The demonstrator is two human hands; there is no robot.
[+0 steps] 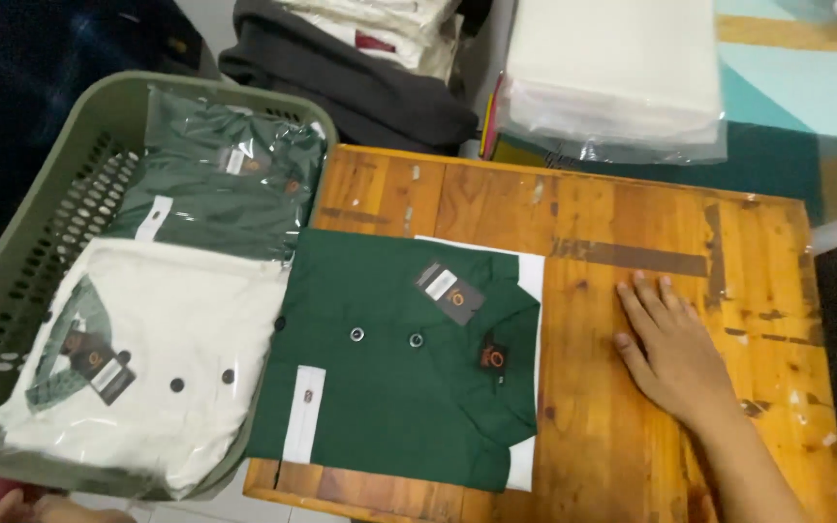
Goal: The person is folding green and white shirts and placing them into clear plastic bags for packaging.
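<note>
While the lower left corner shows only a sliver of the left hand (26,507), too little to tell whether it grips anything, the rest of the scene is plain. At the left stands an olive plastic basket (46,218) with perforated walls. Inside it lie two bagged shirts: a dark green one (220,189) toward the far end and a white one (162,363) with dark buttons nearer the person, its clear wrap hanging over the basket's near rim. Just right of the basket is a wooden table (632,213). On its left part lies a folded dark green shirt (394,358), unbagged, collar to the right, with a hang tag, resting on a white sheet (532,281) whose edge shows along its right side. Further right, the right hand (670,344) rests flat on the bare wood, fingers spread and holding nothing, near the shirt but apart from it. Beyond the table sit a dark folded garment pile (360,87) and a stack of white bagged cloth (612,73).
</note>
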